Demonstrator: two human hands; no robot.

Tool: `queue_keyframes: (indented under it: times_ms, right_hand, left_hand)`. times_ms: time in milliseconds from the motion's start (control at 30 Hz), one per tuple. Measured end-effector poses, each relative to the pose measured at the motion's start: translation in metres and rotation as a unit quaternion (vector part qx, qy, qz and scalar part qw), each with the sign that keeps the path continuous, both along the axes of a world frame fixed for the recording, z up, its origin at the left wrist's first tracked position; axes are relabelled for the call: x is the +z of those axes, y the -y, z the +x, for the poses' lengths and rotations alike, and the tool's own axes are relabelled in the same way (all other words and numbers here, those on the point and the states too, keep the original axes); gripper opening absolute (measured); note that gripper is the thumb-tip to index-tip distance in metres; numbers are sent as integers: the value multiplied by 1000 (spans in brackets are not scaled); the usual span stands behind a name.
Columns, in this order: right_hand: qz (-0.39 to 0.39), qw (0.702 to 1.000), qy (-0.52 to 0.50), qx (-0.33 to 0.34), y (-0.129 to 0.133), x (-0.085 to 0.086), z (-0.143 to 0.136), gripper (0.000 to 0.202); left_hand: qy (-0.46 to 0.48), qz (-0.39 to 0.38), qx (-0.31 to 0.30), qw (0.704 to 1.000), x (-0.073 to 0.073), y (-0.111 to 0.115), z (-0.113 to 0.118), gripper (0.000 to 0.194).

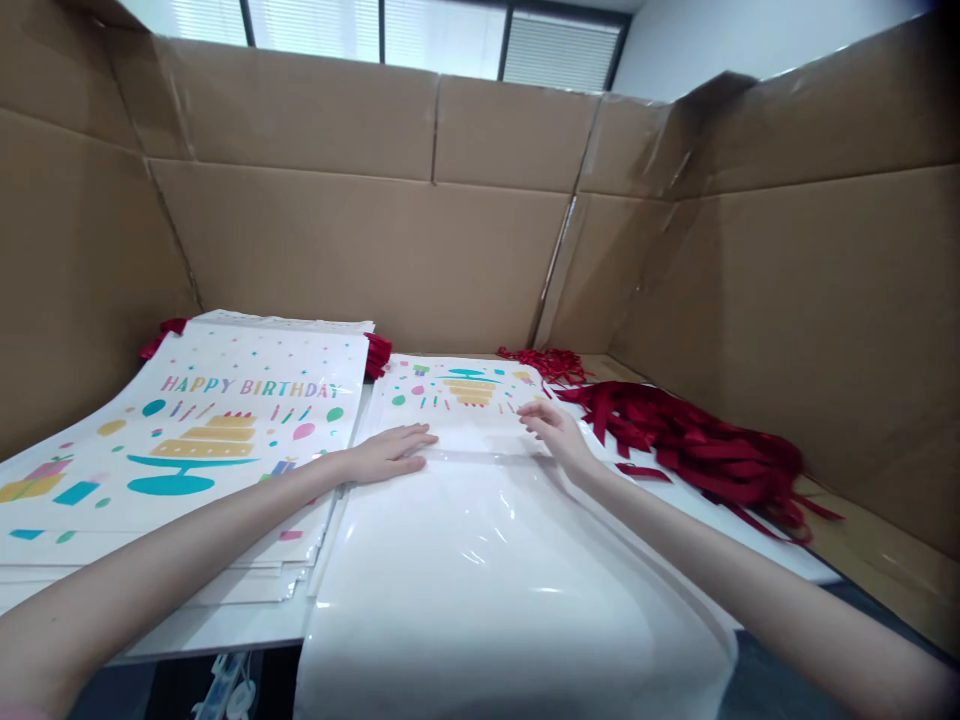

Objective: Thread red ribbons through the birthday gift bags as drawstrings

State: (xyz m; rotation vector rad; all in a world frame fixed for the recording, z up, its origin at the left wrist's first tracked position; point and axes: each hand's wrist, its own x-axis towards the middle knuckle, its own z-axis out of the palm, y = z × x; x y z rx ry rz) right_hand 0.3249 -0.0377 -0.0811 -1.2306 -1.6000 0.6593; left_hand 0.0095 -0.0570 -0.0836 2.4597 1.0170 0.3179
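Head view: white sheet (487, 560) over front edge of desk (217, 628)

The left hand (390, 456) lies flat near the sheet's left edge, fingers released. The right hand (561, 434) is near its right edge, fingers bent; any grip cannot be told.

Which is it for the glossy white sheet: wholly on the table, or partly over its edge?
Partly over: the glossy white sheet extends past the near edge of the white table.
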Motion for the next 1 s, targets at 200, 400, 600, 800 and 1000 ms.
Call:
queue_keyframes:
  times_ms: [200,400,600,800,1000]
  right_hand:
    - [-32,961,244,-123,19,-9,133,17]
    - [-93,930,321,-155,35,-21,167,22]
    - [-101,945,285,-129,21,-18,148,15]
    - [-109,958,229,-136,16,-21,150,10]
    - [-102,962,193,-165,14,-21,162,13]
  left_hand:
    - [-35,0,64,997,4,3,21,66]
    - [-84,56,140,985,-10,8,39,66]
    - [-98,77,149,981,-15,3,37,68]
    - [-105,80,197,971,-15,4,39,74]
    - [-74,70,210,972,-14,3,38,76]
